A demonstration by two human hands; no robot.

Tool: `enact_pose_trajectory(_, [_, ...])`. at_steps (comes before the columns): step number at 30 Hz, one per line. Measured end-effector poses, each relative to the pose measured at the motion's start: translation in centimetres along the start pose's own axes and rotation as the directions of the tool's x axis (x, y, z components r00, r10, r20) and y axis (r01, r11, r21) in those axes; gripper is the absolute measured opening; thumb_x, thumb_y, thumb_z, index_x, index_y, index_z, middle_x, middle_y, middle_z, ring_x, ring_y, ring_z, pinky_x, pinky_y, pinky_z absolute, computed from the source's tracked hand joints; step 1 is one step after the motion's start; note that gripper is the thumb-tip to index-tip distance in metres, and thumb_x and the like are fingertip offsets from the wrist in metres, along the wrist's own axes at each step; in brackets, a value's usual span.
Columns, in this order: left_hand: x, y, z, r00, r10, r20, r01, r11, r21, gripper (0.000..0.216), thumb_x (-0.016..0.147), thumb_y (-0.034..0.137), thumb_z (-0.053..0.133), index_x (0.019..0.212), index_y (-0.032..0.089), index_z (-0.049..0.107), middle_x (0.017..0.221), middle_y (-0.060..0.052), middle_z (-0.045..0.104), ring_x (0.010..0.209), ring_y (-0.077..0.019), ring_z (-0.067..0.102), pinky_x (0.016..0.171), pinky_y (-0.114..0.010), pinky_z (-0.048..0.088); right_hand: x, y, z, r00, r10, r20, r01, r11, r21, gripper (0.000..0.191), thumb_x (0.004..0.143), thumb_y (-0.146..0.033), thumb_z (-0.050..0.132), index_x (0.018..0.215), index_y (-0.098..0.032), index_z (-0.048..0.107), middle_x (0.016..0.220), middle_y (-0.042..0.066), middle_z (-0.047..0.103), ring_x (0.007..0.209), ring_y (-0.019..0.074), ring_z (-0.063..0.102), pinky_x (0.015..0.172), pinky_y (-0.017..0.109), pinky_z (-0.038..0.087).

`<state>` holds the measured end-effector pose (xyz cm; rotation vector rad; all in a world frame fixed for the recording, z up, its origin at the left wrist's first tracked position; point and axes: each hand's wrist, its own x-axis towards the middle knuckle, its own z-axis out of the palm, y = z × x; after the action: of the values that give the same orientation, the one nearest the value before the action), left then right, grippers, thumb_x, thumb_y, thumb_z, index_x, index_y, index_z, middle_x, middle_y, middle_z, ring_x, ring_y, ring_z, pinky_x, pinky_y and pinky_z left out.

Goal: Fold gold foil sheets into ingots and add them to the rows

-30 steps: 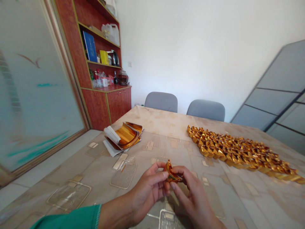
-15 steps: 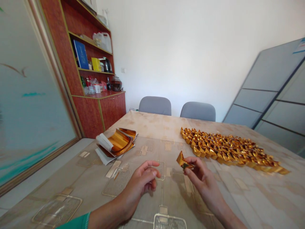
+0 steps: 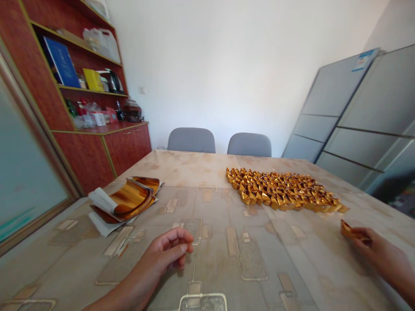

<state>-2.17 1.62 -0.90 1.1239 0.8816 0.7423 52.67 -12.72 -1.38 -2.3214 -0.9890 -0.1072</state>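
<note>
My right hand (image 3: 379,252) pinches a folded gold paper ingot (image 3: 348,230) low over the table at the right, just below the near right end of a long array of several folded gold ingots (image 3: 282,192). My left hand (image 3: 167,252) rests on the patterned tablecloth (image 3: 214,255) in the middle, fingers loosely curled with thumb meeting fingertips, and nothing shows in it. A curled stack of gold foil sheets (image 3: 128,201) lies on the table to the left, beyond my left hand.
Two grey chairs (image 3: 191,140) stand at the table's far side. A red wooden cabinet (image 3: 103,147) with shelves of bottles, a kettle and books fills the left wall. Grey panels (image 3: 350,116) lean against the right wall.
My hands came apart. The right hand carried the folded ingot rightward to the array's right end, while the left hand stayed low on the table. The view swung right.
</note>
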Motion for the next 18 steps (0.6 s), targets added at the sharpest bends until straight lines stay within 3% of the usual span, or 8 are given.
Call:
enact_pose_trajectory(4, [0.1, -0.1, -0.2, 1.0, -0.022, -0.016, 0.023, 0.999, 0.028, 0.018, 0.077, 0.031, 0.069, 0.09, 0.019, 0.066, 0.082, 0.0, 0.065, 0.064, -0.0116, 0.05, 0.062, -0.023, 0.039, 2.4, 2.8, -1.1, 0.998, 0.065, -0.02, -0.066, 0.996, -0.055, 0.017, 0.056, -0.022, 0.076, 0.067, -0.028, 0.065, 0.071, 0.016, 0.072, 0.052, 0.0264, 0.061, 0.055, 0.04, 0.041])
enact_pose_trajectory(13, [1.0, 0.0, -1.7, 0.98, 0.115, -0.165, -0.09, 0.984, 0.151, 0.023, 0.076, 0.043, 0.074, 0.086, 0.022, 0.069, 0.078, 0.001, 0.064, 0.065, -0.0128, 0.052, 0.064, -0.024, 0.041, 6.1, 2.8, 0.9, 0.994, 0.072, -0.082, -0.082, 0.989, -0.127, 0.01, 0.064, -0.012, 0.069, 0.062, -0.021, 0.069, 0.079, 0.018, 0.074, 0.056, 0.0227, 0.06, 0.059, 0.038, 0.039])
enact_pose_trajectory(18, [1.0, 0.8, -2.2, 0.953, 0.211, -0.215, -0.161, 0.96, 0.23, 0.025, 0.073, 0.045, 0.074, 0.082, 0.022, 0.07, 0.074, 0.001, 0.063, 0.065, -0.014, 0.054, 0.063, -0.023, 0.043, 7.8, 3.2, 1.6, 0.989, 0.071, -0.128, -0.094, 0.979, -0.181, 0.015, 0.068, -0.011, 0.067, 0.056, -0.02, 0.067, 0.069, 0.017, 0.072, 0.049, 0.0212, 0.055, 0.053, 0.037, 0.035])
